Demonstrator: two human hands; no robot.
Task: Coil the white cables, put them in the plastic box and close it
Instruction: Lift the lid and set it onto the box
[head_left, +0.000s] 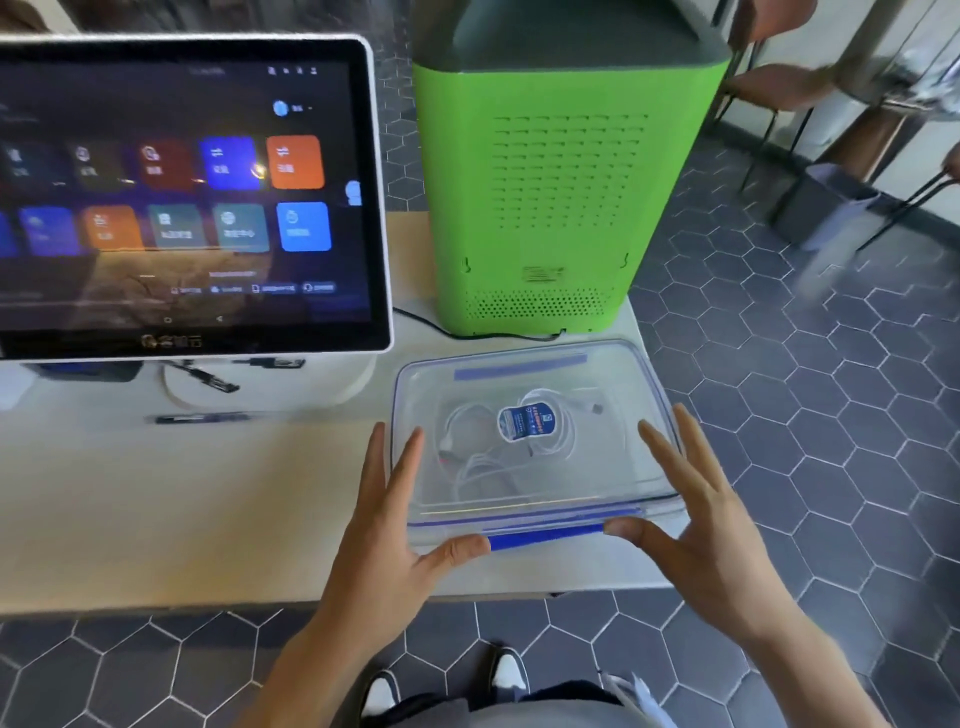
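A clear plastic box (613, 364) with blue latches sits at the table's right front corner, its clear lid lying on top. Through the lid I see the coiled white cables (483, 447) and a blue oval label (527, 422). My left hand (387, 525) lies spread on the lid's left front corner, thumb at the blue front latch (545, 538). My right hand (696, 509) is spread over the right front corner, thumb touching the same latch. Neither hand grips anything.
A large touchscreen monitor (182, 187) on a white stand fills the left. A green boxy machine (561, 197) stands right behind the box, with a black cord (441, 327) trailing from it. A dark pen (202, 417) lies on the white table (156, 519). Chairs stand at far right.
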